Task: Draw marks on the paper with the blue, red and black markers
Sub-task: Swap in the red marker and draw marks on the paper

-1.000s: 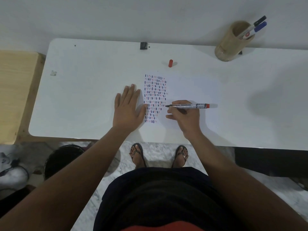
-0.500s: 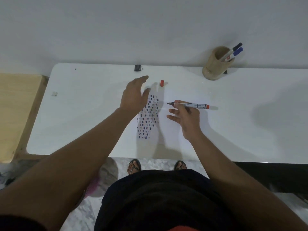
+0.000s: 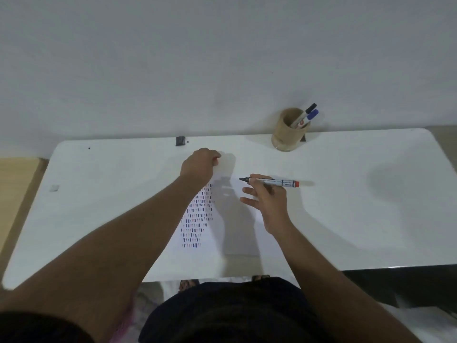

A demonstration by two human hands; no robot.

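Observation:
A white sheet of paper (image 3: 237, 233) lies on the white table (image 3: 358, 219), with rows of short blue, red and dark marks (image 3: 197, 216) down its left side. My right hand (image 3: 268, 201) holds the uncapped red marker (image 3: 269, 181) level above the paper, tip pointing left. My left hand (image 3: 200, 165) is closed just past the paper's far edge, where the red cap lay; the cap is hidden under it. The black marker (image 3: 305, 115) and blue marker (image 3: 310, 118) stand in a wooden cup (image 3: 286, 137).
A small black object (image 3: 180, 140) sits at the table's far edge by the wall. A small grey piece (image 3: 54, 188) lies at the left. A wooden surface (image 3: 14, 189) adjoins the table on the left.
My left hand left the paper, reached forward and closed over the red cap's spot. My right hand lifted the marker off the paper. The camera tilted up.

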